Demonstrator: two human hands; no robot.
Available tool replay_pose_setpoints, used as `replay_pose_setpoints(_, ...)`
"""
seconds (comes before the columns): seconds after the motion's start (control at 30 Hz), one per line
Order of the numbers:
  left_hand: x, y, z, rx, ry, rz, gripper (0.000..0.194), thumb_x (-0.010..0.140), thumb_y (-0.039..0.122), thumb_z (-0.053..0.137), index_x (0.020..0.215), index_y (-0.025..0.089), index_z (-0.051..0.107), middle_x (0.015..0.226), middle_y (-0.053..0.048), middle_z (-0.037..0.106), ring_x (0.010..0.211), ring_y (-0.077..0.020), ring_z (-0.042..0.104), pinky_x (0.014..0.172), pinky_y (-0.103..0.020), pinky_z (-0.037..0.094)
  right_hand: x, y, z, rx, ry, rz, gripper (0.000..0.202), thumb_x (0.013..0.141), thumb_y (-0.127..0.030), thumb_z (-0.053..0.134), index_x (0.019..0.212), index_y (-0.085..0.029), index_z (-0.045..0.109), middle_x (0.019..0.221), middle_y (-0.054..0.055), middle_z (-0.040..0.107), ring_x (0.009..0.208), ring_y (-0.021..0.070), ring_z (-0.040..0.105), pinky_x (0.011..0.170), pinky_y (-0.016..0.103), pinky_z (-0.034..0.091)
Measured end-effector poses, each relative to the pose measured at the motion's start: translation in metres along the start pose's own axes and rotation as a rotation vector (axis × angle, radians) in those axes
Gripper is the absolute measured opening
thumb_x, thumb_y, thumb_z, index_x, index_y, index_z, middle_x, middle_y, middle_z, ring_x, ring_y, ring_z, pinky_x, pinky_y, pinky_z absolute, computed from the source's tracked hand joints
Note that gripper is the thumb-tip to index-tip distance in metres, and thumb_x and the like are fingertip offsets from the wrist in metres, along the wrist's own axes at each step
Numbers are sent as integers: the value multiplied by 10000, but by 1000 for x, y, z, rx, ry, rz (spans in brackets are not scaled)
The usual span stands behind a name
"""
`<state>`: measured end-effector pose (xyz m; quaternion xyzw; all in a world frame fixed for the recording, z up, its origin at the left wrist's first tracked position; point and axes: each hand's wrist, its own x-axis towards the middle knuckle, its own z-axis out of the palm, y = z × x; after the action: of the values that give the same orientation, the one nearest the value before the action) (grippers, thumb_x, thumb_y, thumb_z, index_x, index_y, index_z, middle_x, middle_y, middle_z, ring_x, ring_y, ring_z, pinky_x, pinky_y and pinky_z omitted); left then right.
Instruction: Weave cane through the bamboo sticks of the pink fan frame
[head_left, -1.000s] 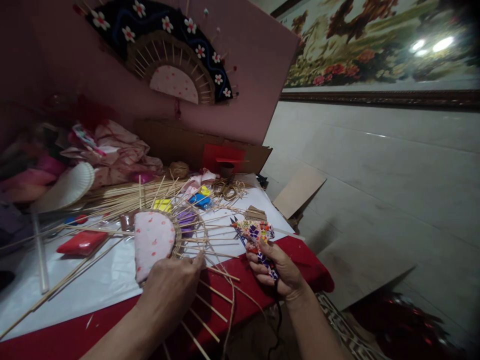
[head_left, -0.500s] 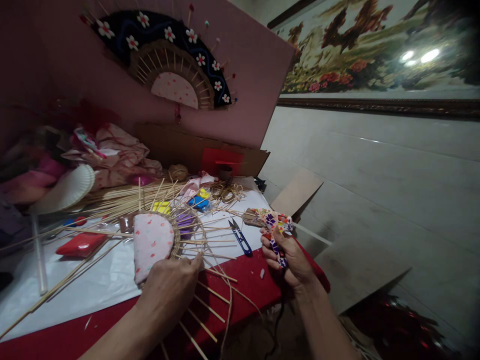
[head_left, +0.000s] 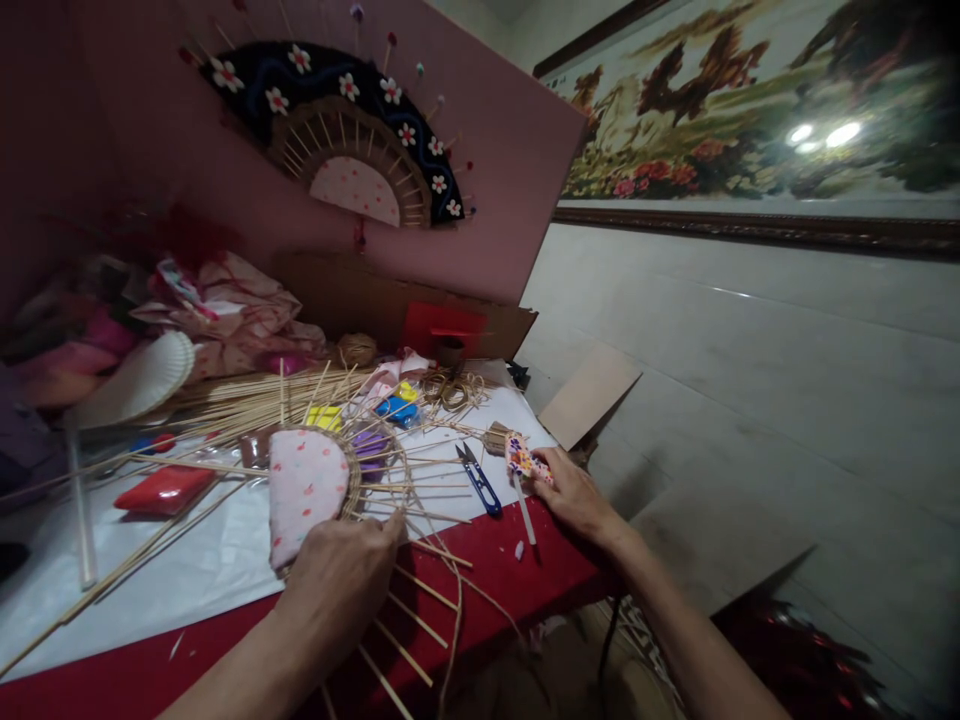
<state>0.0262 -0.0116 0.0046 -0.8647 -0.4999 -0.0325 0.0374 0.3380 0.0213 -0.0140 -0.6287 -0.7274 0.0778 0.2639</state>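
A half-round woven piece with pink dotted fabric (head_left: 307,495) lies on the table, thin sticks fanning out from its curved edge. My left hand (head_left: 341,580) is closed over its lower edge, fingers pinching the sticks and twine. On the right, my right hand (head_left: 574,492) grips a flower-patterned glue gun (head_left: 521,458), which rests near the table edge beside a small cardboard piece (head_left: 496,438). A white glue stick (head_left: 526,518) extends from the gun toward the front. Blue thread snips (head_left: 480,482) lie between my hands.
Red clay packet (head_left: 165,488) and long sticks (head_left: 247,392) lie left. Behind are crumpled fabric (head_left: 251,310), a twine ball (head_left: 356,348) and blue clay (head_left: 397,408). A decorated black fan (head_left: 330,85) hangs on the upright pink board (head_left: 502,150). The red table edge (head_left: 480,610) runs along the front.
My right hand has lowered the glue gun to the table and turned it; its glue stick now points toward the front. My left hand stays on the woven piece.
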Motion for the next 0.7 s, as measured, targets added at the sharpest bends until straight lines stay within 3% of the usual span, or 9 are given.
replay_pose_setpoints(0.37, -2, -1, 1, 6, 16, 8, 426, 786, -1, 321, 1023, 150, 641, 669, -103, 710, 595, -313, 682, 502, -411, 504, 12, -3, -1, -155, -40, -134, 311, 810, -189, 491, 1115, -152, 537, 1078, 97, 576, 993, 217, 542, 893, 340, 400)
replay_pose_setpoints(0.57, -2, -1, 1, 22, -9, 0, 438, 791, 10, 324, 1075, 156, 623, 695, -104, 715, 613, -316, 686, 516, -431, 520, 13, 0, -6, -154, -87, -149, 404, 788, -284, 595, 1170, -160, 557, 1103, 91, 606, 999, 208, 578, 886, 324, 440)
replay_pose_setpoints(0.7, -2, 0, 0, -6, -18, 3, 417, 786, 8, 322, 1020, 154, 634, 698, -112, 713, 621, -325, 685, 530, -450, 522, 0, -8, -9, -206, 12, -90, 449, 811, -331, 594, 1202, -119, 536, 1134, 144, 583, 1053, 278, 534, 916, 425, 413)
